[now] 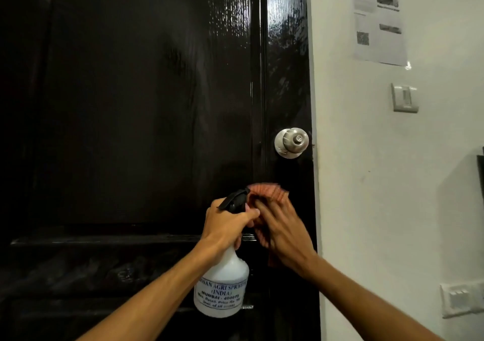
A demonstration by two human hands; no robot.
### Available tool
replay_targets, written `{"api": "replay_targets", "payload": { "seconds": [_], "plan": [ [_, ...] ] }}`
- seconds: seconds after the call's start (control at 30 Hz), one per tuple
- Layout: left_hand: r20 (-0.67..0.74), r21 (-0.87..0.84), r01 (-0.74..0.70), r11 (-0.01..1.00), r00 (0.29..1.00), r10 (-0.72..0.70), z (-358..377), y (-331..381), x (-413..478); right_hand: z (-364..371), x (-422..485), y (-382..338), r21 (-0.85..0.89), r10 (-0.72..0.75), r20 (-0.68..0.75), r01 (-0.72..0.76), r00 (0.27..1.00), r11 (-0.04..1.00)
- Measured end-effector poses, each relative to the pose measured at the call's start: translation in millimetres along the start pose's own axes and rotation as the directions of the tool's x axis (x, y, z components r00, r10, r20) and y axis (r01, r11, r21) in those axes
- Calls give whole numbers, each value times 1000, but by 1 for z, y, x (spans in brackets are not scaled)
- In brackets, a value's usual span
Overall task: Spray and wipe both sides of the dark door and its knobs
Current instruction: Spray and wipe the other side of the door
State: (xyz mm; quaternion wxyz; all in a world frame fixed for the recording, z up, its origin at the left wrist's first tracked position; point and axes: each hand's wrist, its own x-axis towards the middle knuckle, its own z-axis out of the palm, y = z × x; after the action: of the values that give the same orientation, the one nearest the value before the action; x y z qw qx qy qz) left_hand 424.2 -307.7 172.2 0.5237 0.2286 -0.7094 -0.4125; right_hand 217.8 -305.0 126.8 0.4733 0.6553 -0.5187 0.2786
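white wall flanks the glossy dark door. left hand curls round the neck of the spray bottle; right hand, fingers flat, presses a red cloth to the door. the knob sits above the cloth, nearer the right hand.

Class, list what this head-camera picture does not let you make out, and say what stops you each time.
- Head view, paper notice: print too small and blurred to read.
- Head view, spray bottle: lower label lines blurred, label's left edge curves out of sight.
- Head view, cloth: motion-blurred and partly under the right hand.
- Head view, dark door: other side hidden by the door itself.
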Motion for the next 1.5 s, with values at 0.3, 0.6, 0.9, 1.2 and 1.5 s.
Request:
{"api": "replay_targets", "payload": {
  "seconds": [0.3,0.6,0.9,1.2,1.5],
  "plan": [
    [-70,32,-76,997,995,78,-36,30,27,-8,68,-26,-55,239,-98,-245,966,968],
    [-139,133,166,977,979,-148,-79,-67,-34,20,-27,-82,20,398,-111,-398,911,917],
    [-277,206,226,952,947,-164,-149,-90,-56,38,-3,-123,24,436,-124,-436,892,900],
    [-418,215,264,940,895,-156,-246,-103,-71,67,67,-243,54,65,21,-66,998,996],
    [-578,202,258,945,810,-98,-340,-119,-70,114,126,-345,122,-177,10,175,984,977]
  ]
}}
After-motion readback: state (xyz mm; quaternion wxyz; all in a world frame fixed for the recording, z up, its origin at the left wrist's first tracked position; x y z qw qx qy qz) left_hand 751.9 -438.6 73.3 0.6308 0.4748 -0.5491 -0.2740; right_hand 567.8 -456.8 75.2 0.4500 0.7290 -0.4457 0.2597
